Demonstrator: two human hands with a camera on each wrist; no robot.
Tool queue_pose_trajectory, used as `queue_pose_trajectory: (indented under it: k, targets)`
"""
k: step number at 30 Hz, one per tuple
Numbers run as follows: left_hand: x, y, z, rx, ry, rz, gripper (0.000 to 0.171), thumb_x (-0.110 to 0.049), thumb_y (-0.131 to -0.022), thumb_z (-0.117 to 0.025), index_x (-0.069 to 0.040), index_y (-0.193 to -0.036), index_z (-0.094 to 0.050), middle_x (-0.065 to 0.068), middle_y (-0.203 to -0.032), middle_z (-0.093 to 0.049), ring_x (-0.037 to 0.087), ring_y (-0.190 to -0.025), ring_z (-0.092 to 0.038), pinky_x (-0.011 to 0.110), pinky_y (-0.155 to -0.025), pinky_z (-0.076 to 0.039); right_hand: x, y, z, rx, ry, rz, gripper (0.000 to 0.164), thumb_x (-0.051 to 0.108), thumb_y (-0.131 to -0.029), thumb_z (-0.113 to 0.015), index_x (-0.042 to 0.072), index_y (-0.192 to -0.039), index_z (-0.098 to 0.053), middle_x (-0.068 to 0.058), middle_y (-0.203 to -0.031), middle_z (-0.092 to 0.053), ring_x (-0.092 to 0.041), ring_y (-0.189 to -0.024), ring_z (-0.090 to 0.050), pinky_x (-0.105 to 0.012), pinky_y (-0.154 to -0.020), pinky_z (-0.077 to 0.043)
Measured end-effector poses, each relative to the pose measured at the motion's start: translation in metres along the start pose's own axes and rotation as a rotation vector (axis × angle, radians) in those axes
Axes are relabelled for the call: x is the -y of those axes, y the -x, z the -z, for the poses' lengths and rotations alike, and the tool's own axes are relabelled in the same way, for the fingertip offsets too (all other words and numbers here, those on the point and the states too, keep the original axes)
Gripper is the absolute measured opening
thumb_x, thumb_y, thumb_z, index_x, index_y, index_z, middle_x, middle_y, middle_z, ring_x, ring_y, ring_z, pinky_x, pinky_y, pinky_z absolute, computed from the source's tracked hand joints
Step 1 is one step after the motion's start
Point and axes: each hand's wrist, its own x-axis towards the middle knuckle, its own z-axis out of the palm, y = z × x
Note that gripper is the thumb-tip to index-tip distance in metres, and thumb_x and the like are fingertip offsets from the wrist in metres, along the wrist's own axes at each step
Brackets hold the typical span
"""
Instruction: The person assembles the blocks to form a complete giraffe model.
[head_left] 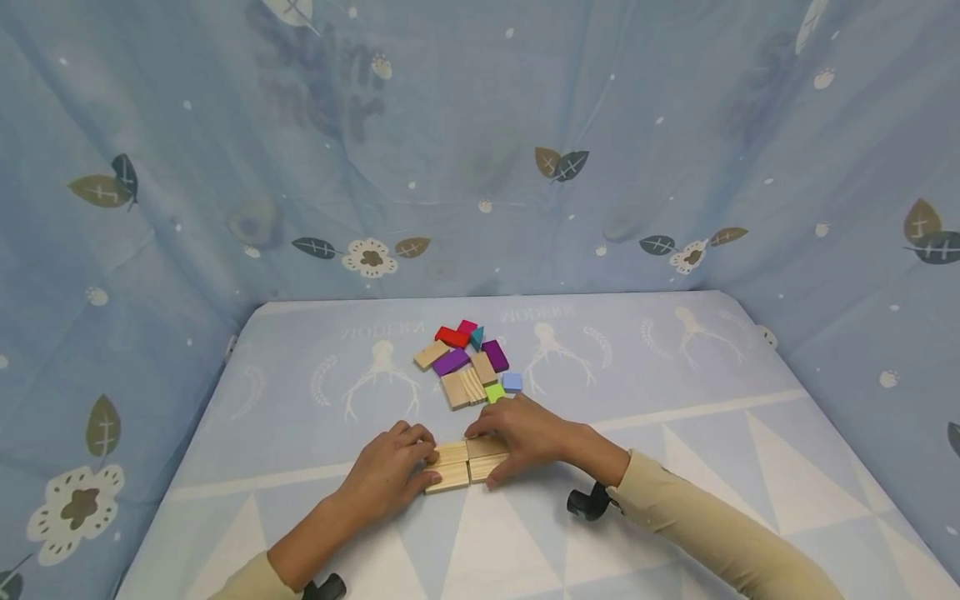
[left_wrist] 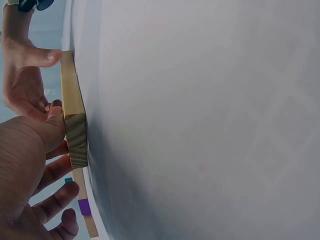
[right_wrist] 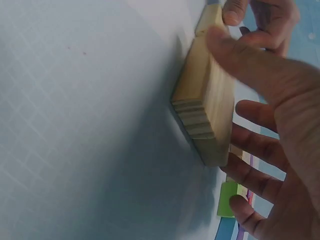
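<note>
Several plain wooden blocks (head_left: 447, 477) lie flat, side by side and end to end, near the table's middle. My left hand (head_left: 386, 468) grips the left end of this group, thumb on the near side and fingers toward the far side. In the left wrist view, the left thumb (left_wrist: 56, 122) touches a block edge beside the striped end grain. My right hand (head_left: 528, 433) spans the right-hand wooden blocks (right_wrist: 192, 75), thumb at the near edge and fingertips along the far side. The right thumb is blurred in the right wrist view.
Beyond the hands lies a loose cluster of blocks: red (head_left: 453, 337), purple (head_left: 451, 362), light green (head_left: 495, 392), pale blue (head_left: 512, 382), teal (head_left: 477, 337) and plain wood (head_left: 454, 390). A patterned cloth covers the table (head_left: 300, 433). Blue curtains (head_left: 480, 167) stand behind it.
</note>
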Motion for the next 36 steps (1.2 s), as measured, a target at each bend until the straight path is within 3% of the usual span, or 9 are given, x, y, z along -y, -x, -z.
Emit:
queue_pose_trajectory:
  k: [12, 20, 24, 30, 36]
  targets:
    - [0.0, -0.001, 0.002, 0.01, 0.0, 0.005, 0.023, -0.037, -0.08, -0.082, -0.019, -0.091, -0.073, -0.007, -0.103, -0.063, 0.012, -0.091, -0.053, 0.032, -0.074, -0.049, 0.003, 0.0, 0.0, 0.015, 0.002, -0.005, 0.066, 0.062, -0.073, -0.079, 0.026, -0.126, -0.066, 0.015, -0.106, -0.06, -0.002, -0.088, -0.048, -0.028, -0.074, -0.037]
    - [-0.001, 0.0, 0.001, -0.006, 0.001, 0.002, 0.022, -0.035, -0.079, -0.083, -0.019, -0.09, -0.073, -0.008, -0.103, -0.063, 0.011, -0.091, -0.054, 0.032, -0.073, -0.05, -0.009, -0.007, 0.007, -0.074, -0.05, -0.031, 0.047, 0.049, -0.084, -0.073, 0.021, -0.122, -0.069, 0.01, -0.106, -0.063, -0.006, -0.097, -0.055, -0.033, -0.082, -0.041]
    - [-0.002, 0.002, -0.001, -0.006, -0.003, 0.011, 0.022, -0.036, -0.078, -0.083, -0.02, -0.09, -0.073, -0.008, -0.103, -0.063, 0.012, -0.091, -0.054, 0.032, -0.073, -0.05, -0.019, -0.009, 0.01, -0.153, -0.025, -0.1, 0.038, 0.042, -0.088, -0.073, 0.019, -0.118, -0.072, 0.007, -0.104, -0.065, -0.01, -0.097, -0.056, -0.035, -0.079, -0.041]
    - [-0.001, 0.003, -0.001, -0.018, 0.018, 0.0, 0.022, -0.035, -0.078, -0.083, -0.019, -0.089, -0.072, -0.006, -0.102, -0.063, 0.013, -0.09, -0.055, 0.033, -0.072, -0.05, -0.042, -0.01, 0.01, -0.288, 0.115, -0.264, 0.026, 0.033, -0.088, -0.073, 0.021, -0.11, -0.074, 0.004, -0.106, -0.066, -0.016, -0.095, -0.055, -0.036, -0.079, -0.043]
    - [0.0, 0.002, -0.001, -0.027, 0.024, -0.003, 0.022, -0.034, -0.079, -0.083, -0.019, -0.089, -0.072, -0.006, -0.103, -0.064, 0.013, -0.09, -0.055, 0.033, -0.072, -0.05, -0.057, -0.006, 0.011, -0.314, 0.171, -0.366, 0.022, 0.024, -0.084, -0.074, 0.02, -0.106, -0.076, 0.0, -0.112, -0.067, -0.022, -0.1, -0.055, -0.041, -0.083, -0.044]
